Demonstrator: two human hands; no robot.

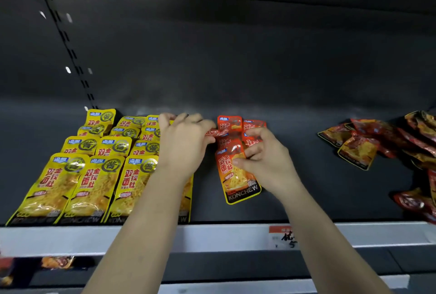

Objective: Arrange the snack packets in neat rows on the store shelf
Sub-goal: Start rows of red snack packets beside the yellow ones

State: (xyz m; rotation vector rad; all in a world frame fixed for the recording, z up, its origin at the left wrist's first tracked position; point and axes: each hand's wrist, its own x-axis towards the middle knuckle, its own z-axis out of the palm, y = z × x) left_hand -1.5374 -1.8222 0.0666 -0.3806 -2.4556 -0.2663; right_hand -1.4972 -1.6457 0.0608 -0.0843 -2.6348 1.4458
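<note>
Yellow snack packets lie in several neat overlapping rows on the left of the dark shelf. Just right of them, orange-red packets form a short overlapping column. My left hand reaches over the yellow rows and pinches a small red packet at the column's left edge. My right hand curls its fingers on the orange-red packets in the column, thumb pressed on the front one. Parts of the column are hidden under both hands.
A loose heap of dark red and orange packets lies at the shelf's right end. A white price rail with an orange tag runs along the front edge. A lower shelf holds another packet.
</note>
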